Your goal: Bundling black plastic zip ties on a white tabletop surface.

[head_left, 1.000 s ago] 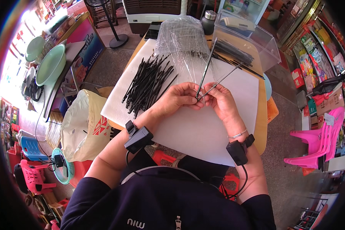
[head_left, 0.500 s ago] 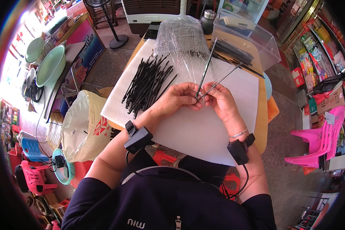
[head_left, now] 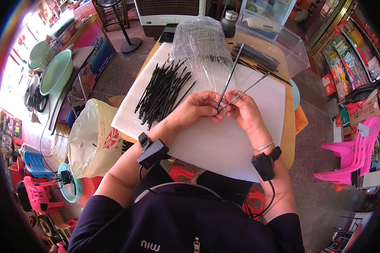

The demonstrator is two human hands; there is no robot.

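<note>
My left hand (head_left: 196,109) pinches the lower end of a thin dark strip (head_left: 232,72), which slants up and away to the right. Between thumb and fingers of my right hand (head_left: 243,110) runs a thin dark rod (head_left: 255,84) with a small knob at its far end. The lower ends of both meet at my fingertips, forming a narrow V; how they join is too small to tell. Both hands are above a white foam sheet (head_left: 207,145). Left of them lies a loose pile of black strips (head_left: 161,93).
A clear plastic bag (head_left: 198,36) of thin pieces lies at the sheet's far edge. Behind it stand a dark bottle (head_left: 229,25) and a clear plastic box (head_left: 293,48). More dark strips (head_left: 257,57) lie at the far right. A pale sack (head_left: 88,143) stands left of the table.
The far ends of the strip and rod have swung slightly to the right, and the rod's end has dipped a little. My right wrist has shifted marginally; my left hand stays nearly still.
</note>
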